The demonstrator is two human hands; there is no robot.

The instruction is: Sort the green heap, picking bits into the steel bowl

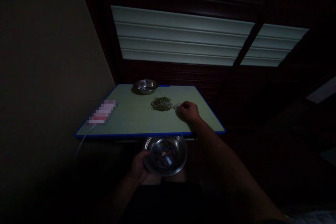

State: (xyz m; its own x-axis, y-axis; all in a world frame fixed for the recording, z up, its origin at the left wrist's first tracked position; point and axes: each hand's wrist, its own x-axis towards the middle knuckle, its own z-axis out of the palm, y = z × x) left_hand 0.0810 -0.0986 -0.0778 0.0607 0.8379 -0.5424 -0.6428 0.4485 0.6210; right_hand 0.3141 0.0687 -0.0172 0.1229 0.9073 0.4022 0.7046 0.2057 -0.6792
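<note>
My left hand grips the left rim of a shiny steel bowl, its thumb over the edge. The bowl is held just below the table's front edge, and a label shows on its bottom. On the tabletop, my right hand is closed around a small see-through piece, perhaps a spoon; its exact shape is hard to make out. The tip of that piece lies at the right edge of a loose pile of small greenish-brown grains or beans.
A second steel bowl stands at the table's back edge. At the left of the pale, blue-edged table lies a blurred-out pinkish object with a white cable. Dark wooden panels rise behind; a wall is at the left.
</note>
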